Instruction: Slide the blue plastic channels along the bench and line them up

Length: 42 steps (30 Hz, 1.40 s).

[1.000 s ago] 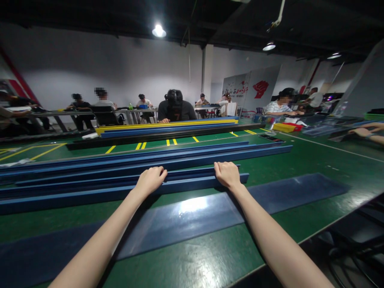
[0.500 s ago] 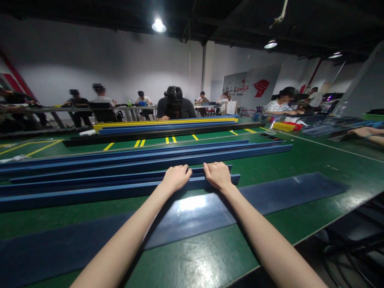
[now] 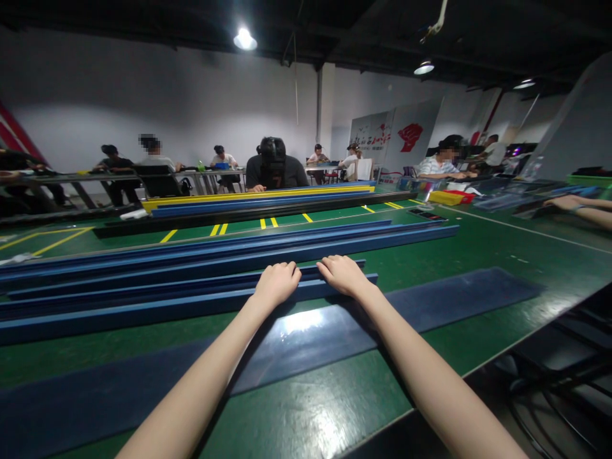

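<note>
A long blue channel strip (image 3: 143,314) with raised edges lies across the green table, its right end just past my hands. My left hand (image 3: 278,282) is closed over it, knuckles up and fingers curled toward its far side. A short way to the right, my right hand (image 3: 342,274) grips the same channel strip near that end. The fingertips of both hands are hidden. Under my forearms a flat, glossy dark-blue strip (image 3: 310,344) lies on the table, nearer to me than the channel strip.
More blue channel strips (image 3: 406,240) lie beyond my hands. Farther back are a black strip (image 3: 296,205), a yellow strip (image 3: 201,199) and a phone (image 3: 425,215). A person (image 3: 275,167) sits opposite. Another person's hand (image 3: 567,202) is at the right. The green table's edge (image 3: 507,344) runs along the right front.
The view has shifted slightly, so most things appear a little farther left. My right wrist has swung slightly outward, while both hands stay on the channel strip.
</note>
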Each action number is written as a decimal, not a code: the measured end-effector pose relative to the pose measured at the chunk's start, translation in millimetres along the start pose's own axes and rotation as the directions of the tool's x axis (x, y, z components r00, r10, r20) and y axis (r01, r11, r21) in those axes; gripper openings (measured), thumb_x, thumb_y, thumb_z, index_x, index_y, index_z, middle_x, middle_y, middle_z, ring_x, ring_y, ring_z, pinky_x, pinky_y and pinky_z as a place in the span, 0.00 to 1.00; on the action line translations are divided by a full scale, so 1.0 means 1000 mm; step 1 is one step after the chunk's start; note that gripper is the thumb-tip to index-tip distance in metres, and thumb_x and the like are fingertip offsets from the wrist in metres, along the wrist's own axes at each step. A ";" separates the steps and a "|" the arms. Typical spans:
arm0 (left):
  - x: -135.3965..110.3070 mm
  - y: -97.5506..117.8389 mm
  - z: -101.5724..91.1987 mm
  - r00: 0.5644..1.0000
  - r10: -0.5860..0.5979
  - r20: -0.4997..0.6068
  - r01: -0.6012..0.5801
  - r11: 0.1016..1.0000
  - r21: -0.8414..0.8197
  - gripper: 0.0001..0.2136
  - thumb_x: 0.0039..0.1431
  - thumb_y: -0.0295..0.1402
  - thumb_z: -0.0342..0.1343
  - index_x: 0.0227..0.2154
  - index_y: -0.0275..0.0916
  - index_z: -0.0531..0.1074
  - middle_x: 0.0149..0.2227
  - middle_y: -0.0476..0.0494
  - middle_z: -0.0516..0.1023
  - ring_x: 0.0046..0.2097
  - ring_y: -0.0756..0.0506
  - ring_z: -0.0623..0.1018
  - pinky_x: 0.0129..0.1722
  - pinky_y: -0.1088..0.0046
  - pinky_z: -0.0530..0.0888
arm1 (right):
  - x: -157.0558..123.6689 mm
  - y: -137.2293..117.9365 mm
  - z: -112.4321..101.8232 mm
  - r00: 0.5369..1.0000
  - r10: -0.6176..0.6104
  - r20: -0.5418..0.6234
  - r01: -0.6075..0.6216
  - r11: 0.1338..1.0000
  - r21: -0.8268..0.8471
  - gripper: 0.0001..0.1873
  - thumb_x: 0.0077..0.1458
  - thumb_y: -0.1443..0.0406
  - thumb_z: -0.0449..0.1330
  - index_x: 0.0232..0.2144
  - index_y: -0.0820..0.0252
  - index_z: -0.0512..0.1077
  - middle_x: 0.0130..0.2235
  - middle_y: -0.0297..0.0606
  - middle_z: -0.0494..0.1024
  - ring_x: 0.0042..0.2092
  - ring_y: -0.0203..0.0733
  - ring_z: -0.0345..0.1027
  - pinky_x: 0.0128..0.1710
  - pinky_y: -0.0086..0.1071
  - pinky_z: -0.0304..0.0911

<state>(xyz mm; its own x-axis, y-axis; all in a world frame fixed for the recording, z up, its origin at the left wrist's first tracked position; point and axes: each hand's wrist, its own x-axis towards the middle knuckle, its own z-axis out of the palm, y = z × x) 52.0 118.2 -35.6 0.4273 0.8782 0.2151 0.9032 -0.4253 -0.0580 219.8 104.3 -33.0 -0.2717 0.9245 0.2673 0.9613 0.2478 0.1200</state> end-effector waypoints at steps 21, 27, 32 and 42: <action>-0.001 0.001 -0.001 1.000 0.021 -0.022 -0.021 1.000 0.001 0.16 0.60 0.33 0.34 0.34 0.37 0.68 0.36 0.40 0.75 0.39 0.43 0.74 0.36 0.69 0.67 | -0.001 0.000 0.000 1.000 -0.003 0.011 0.003 1.000 -0.006 0.21 0.61 0.60 0.38 0.34 0.60 0.69 0.36 0.39 0.75 0.39 0.40 0.68 0.35 0.29 0.54; -0.001 0.001 -0.001 1.000 0.011 -0.020 -0.011 1.000 -0.013 0.16 0.60 0.33 0.34 0.35 0.37 0.68 0.37 0.39 0.75 0.39 0.43 0.74 0.37 0.68 0.66 | -0.001 0.000 -0.001 1.000 0.002 0.016 -0.002 1.000 0.005 0.20 0.61 0.60 0.39 0.34 0.61 0.69 0.37 0.40 0.75 0.39 0.39 0.68 0.35 0.29 0.53; -0.001 0.001 0.000 0.999 0.021 -0.028 -0.021 1.000 -0.017 0.16 0.60 0.33 0.34 0.34 0.36 0.68 0.36 0.39 0.75 0.39 0.42 0.74 0.37 0.68 0.66 | -0.001 0.001 0.001 1.000 -0.013 0.000 0.013 1.000 -0.005 0.20 0.61 0.61 0.39 0.34 0.61 0.69 0.37 0.40 0.75 0.39 0.40 0.68 0.35 0.29 0.53; 0.000 0.001 0.000 0.999 0.018 -0.035 -0.018 1.000 0.008 0.16 0.60 0.34 0.34 0.34 0.37 0.68 0.36 0.40 0.75 0.39 0.43 0.74 0.36 0.69 0.67 | 0.001 0.003 0.003 0.999 -0.030 0.011 0.030 1.000 -0.007 0.21 0.61 0.60 0.38 0.33 0.62 0.69 0.37 0.41 0.75 0.39 0.41 0.68 0.35 0.30 0.53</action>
<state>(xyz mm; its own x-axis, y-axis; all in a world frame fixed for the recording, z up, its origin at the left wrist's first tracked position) 52.9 117.7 -36.0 0.4417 0.8622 0.2480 0.8959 -0.4388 -0.0699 222.2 106.5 -35.1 -0.3000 0.9198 0.2531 0.9524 0.2736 0.1345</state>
